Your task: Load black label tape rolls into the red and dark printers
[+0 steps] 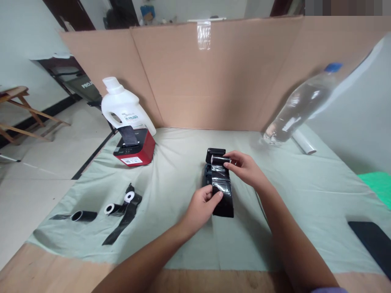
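Note:
A roll of glossy black strip [221, 160] is held over a small black device whose lid [215, 154] stands raised. My right hand [244, 167] grips the roll's right end between thumb and fingers. The unrolled strip [222, 187] hangs toward me, and my left hand [204, 205] pinches its left edge with the thumb on top. Most of the black device [207, 176] is hidden under the strip; its left side shows beside it. I cannot tell whether the roll touches the device.
At left are a red-and-black printer [141, 151], a white jug [124, 101], a black roll [87, 216] and two white-cored rolls [114, 209]. A clear bottle [301, 108] leans at the right near a white tube [304, 141]. A black flat object [371, 240] lies front right; cardboard [220, 81] stands behind.

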Motion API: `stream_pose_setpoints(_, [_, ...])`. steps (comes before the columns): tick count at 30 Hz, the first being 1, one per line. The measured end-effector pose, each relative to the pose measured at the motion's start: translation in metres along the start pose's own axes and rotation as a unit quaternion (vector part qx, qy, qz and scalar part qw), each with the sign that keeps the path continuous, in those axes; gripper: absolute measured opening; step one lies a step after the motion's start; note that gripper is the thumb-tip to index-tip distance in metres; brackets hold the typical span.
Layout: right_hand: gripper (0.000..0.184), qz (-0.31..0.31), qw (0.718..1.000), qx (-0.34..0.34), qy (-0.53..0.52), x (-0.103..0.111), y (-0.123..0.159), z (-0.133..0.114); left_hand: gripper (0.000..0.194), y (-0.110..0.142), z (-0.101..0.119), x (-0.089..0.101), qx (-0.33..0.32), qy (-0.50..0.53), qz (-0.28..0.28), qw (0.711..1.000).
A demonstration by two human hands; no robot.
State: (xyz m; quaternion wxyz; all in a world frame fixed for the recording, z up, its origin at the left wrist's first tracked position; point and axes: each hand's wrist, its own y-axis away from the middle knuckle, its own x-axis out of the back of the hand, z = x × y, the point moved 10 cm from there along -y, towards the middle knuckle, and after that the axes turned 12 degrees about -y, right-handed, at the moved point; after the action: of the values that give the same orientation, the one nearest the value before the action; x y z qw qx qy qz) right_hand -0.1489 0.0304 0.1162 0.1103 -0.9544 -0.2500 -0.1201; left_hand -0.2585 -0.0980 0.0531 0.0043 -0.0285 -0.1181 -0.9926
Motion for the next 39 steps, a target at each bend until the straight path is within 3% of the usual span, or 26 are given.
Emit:
stream_pose_setpoints(3, [0.023,-0.023,0.996,-0.012,0.089,-0.011,-0.005,0.028,0.047,-0.003,-0.037,-0.013,0.078,0.012,0.008,0.997])
stream_pose_setpoints(6, [0.020,-0.016,0.990,0.007,0.142,-0.021,-0.007,0.039,0.048,-0.002,-0.052,-0.011,0.109,0.017,0.039,0.993])
stream_pose_setpoints(10, [0.017,-0.023,0.982,0.033,0.187,-0.031,-0.006,0.037,0.049,-0.001,-0.055,-0.005,0.108,0.005,0.058,0.992])
stream_pose_setpoints(15, [0.018,-0.015,0.964,0.004,0.265,-0.034,-0.004,0.037,0.050,-0.005,-0.061,-0.002,0.117,-0.022,0.067,0.991])
stream_pose_setpoints(18, [0.023,-0.009,0.965,-0.001,0.260,-0.038,-0.003,0.035,0.049,-0.007,-0.064,-0.001,0.115,-0.027,0.070,0.991])
stream_pose_setpoints(27, [0.013,0.020,0.944,-0.041,0.326,-0.041,-0.005,0.035,0.050,-0.010,-0.062,0.001,0.093,-0.035,0.073,0.992])
stream_pose_setpoints(30, [0.017,0.071,0.945,-0.042,0.318,-0.032,-0.007,0.033,0.049,-0.010,-0.061,0.001,0.090,-0.034,0.073,0.993])
stream_pose_setpoints(34, [0.041,0.137,0.970,0.017,0.201,-0.011,-0.016,0.029,0.045,-0.010,-0.061,0.003,0.085,-0.041,0.079,0.992])
stream_pose_setpoints(36, [0.035,0.105,0.984,0.035,0.140,-0.008,-0.023,0.030,0.042,-0.010,-0.062,0.002,0.091,-0.039,0.078,0.992])
stream_pose_setpoints(39, [0.021,0.003,0.992,0.041,0.121,-0.015,-0.023,0.026,0.038,-0.009,-0.063,0.002,0.103,-0.037,0.073,0.991])
